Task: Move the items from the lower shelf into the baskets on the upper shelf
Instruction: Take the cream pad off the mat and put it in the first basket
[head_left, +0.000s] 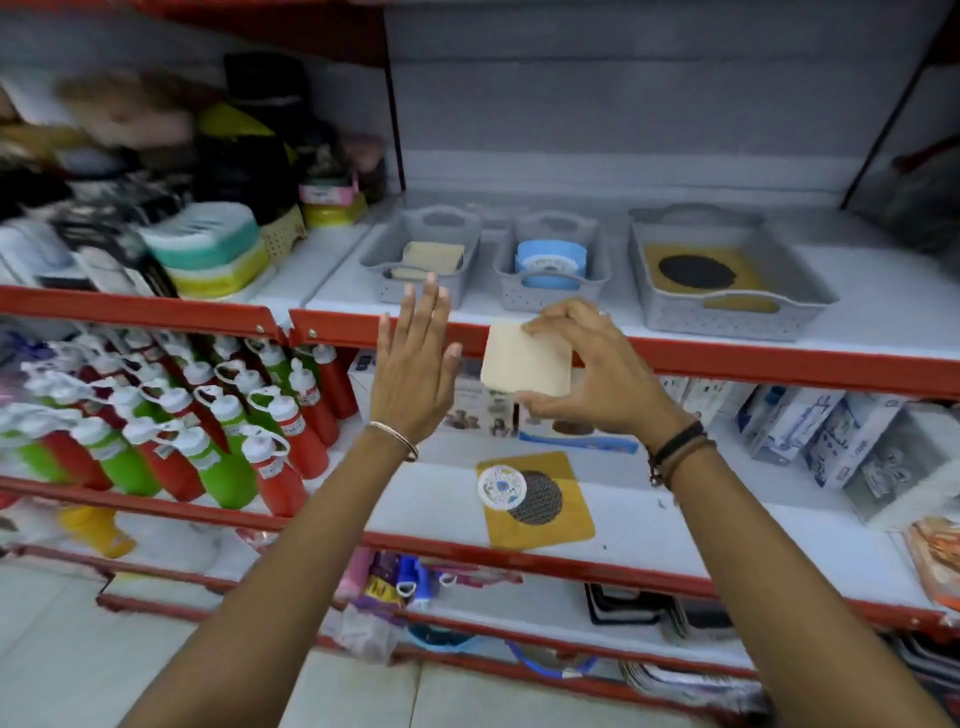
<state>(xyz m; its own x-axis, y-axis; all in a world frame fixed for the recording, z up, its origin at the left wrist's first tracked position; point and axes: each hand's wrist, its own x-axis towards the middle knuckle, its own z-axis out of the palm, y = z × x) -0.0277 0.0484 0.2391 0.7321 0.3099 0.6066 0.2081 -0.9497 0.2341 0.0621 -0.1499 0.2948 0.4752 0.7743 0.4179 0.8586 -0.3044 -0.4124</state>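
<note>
My right hand (592, 369) grips a beige square pad (524, 358) by its top and bottom edges, in front of the upper shelf's red rail. My left hand (415, 358) is raised beside it, flat, fingers apart and holding nothing. On the upper shelf stand three grey baskets: the left basket (379, 254) holds beige pads, the middle basket (550, 299) holds blue round items, the right basket (727, 317) holds a yellow card with a black disc. On the lower shelf lie a yellow card (545, 530) with a black mesh disc and a blue flat piece (576, 441).
Red and green squeeze bottles (208, 415) fill the lower shelf at left. Boxed goods (831, 441) stand at lower right. Stacked green and yellow containers (208, 249) and blurred goods crowd the upper left. More items sit on the bottom shelf (395, 582).
</note>
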